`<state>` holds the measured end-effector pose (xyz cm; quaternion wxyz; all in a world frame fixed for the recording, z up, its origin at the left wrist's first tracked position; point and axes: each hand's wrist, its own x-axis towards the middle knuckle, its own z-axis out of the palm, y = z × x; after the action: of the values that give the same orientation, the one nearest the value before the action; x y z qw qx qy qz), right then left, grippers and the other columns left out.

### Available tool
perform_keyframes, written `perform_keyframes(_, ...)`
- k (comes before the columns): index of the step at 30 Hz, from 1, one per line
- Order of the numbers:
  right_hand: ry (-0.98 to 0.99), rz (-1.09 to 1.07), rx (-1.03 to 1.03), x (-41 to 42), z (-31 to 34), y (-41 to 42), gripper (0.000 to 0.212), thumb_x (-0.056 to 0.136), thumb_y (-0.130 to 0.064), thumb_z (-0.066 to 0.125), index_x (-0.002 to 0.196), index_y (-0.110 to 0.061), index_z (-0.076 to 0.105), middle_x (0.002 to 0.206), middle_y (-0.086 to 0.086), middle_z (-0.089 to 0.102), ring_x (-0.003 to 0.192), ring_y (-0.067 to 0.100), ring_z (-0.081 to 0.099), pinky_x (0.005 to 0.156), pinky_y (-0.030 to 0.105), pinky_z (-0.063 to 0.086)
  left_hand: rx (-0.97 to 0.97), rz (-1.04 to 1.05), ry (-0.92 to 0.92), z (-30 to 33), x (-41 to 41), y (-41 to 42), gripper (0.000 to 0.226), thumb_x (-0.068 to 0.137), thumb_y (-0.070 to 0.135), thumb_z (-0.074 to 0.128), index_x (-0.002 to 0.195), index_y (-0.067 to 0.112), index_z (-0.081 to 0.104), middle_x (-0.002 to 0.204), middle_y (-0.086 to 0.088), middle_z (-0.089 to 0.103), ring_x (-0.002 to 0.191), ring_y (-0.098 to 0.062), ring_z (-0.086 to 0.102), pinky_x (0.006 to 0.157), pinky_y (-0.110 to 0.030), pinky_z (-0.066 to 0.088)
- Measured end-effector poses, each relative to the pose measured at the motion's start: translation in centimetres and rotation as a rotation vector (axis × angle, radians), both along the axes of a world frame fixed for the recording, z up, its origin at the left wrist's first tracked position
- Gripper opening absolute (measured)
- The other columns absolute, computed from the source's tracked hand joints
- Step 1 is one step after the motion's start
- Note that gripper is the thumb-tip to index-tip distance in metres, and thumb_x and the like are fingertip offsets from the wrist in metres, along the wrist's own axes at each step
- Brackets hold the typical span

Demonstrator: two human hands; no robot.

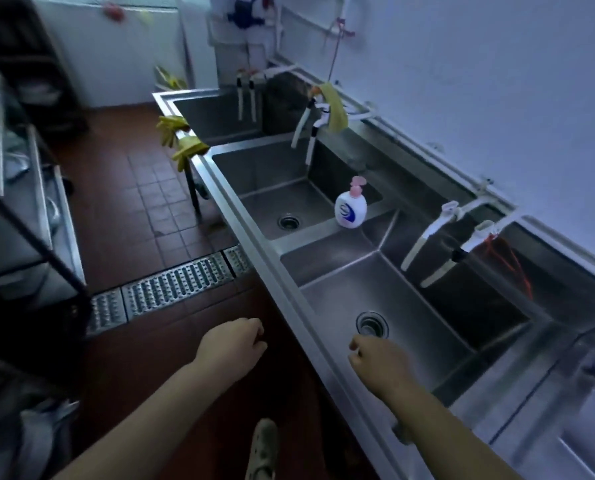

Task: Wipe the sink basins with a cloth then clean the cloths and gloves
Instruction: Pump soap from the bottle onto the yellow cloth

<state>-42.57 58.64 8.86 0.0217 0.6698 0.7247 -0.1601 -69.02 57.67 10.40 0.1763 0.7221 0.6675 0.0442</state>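
Note:
A long steel sink unit (272, 261) runs along the right wall with three basins in a row. My right hand (375, 358) hovers over the nearest basin, close to its drain (371, 323), fingers curled with nothing in them. My left hand (232, 344) hangs over the floor left of the sink's front rim, loosely closed and holding nothing. Two yellow rubber gloves (182, 140) are draped over the front rim by the far basins. A yellow cloth (336, 107) hangs on the tap above the middle basin.
A white soap bottle with a pink pump (350, 207) stands on the divider between the middle and near basins. Taps with white hoses (424, 244) reach over each basin. A metal floor drain grate (175, 285) crosses the red tile floor. Dark shelving (19, 220) stands at left.

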Motion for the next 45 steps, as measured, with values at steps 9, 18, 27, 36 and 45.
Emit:
perform_keyframes(9, 0.071, 0.115, 0.004, -9.7, 0.5, 16.5, 0.019, 0.09, -0.026, 0.041, 0.094, -0.02, 0.059, 0.096, 0.001, 0.063, 0.08, 0.021, 0.056, 0.063, 0.031, 0.041, 0.014, 0.116, 0.04, 1.7, -9.4, 13.3, 0.021, 0.089, 0.041, 0.051, 0.104, 0.029, 0.057, 0.105, 0.006, 0.063, 0.097, -0.019, 0.061, 0.076, -0.031, 0.048)
perform_keyframes(18, 0.046, 0.139, 0.04, -17.9, 1.9, 29.4, 0.024, 0.093, -0.027, 0.042, 0.105, -0.019, 0.062, 0.105, 0.001, 0.066, 0.093, 0.021, 0.059, 0.073, 0.03, 0.043, 0.004, 0.148, -0.006, 0.6, -17.4, 24.7, 0.021, 0.089, 0.04, 0.05, 0.106, 0.029, 0.057, 0.106, 0.009, 0.064, 0.098, -0.016, 0.06, 0.076, -0.029, 0.047)
perform_keyframes(27, 0.05, -0.146, 0.061, -23.5, 2.5, 37.0, 0.022, 0.093, -0.028, 0.043, 0.102, -0.02, 0.062, 0.103, -0.001, 0.065, 0.089, 0.019, 0.058, 0.07, 0.029, 0.043, 0.02, -0.085, -0.001, 1.6, -24.3, 39.0, 0.019, 0.088, 0.034, 0.044, 0.096, 0.025, 0.059, 0.096, 0.006, 0.064, 0.089, -0.018, 0.061, 0.064, -0.029, 0.04)
perform_keyframes(36, 0.098, -0.547, 0.153, -23.0, 3.9, 38.3, 0.017, 0.094, -0.027, 0.046, 0.094, -0.022, 0.062, 0.09, -0.006, 0.065, 0.077, 0.011, 0.054, 0.064, 0.026, 0.041, -0.03, -0.388, -0.012, 1.0, -22.5, 50.0, 0.023, 0.092, 0.037, 0.045, 0.108, 0.025, 0.056, 0.103, 0.006, 0.063, 0.095, -0.017, 0.06, 0.066, -0.026, 0.039)
perform_keyframes(45, 0.077, -0.858, 0.459, -14.1, 5.6, 41.7, 0.015, 0.09, -0.014, 0.05, 0.091, -0.017, 0.065, 0.092, -0.001, 0.061, 0.082, 0.022, 0.058, 0.062, 0.03, 0.041, 0.068, -0.569, -0.047, 1.8, -11.6, 57.4, 0.02, 0.092, 0.028, 0.042, 0.098, 0.02, 0.06, 0.097, 0.002, 0.064, 0.084, -0.022, 0.061, 0.066, -0.03, 0.044)
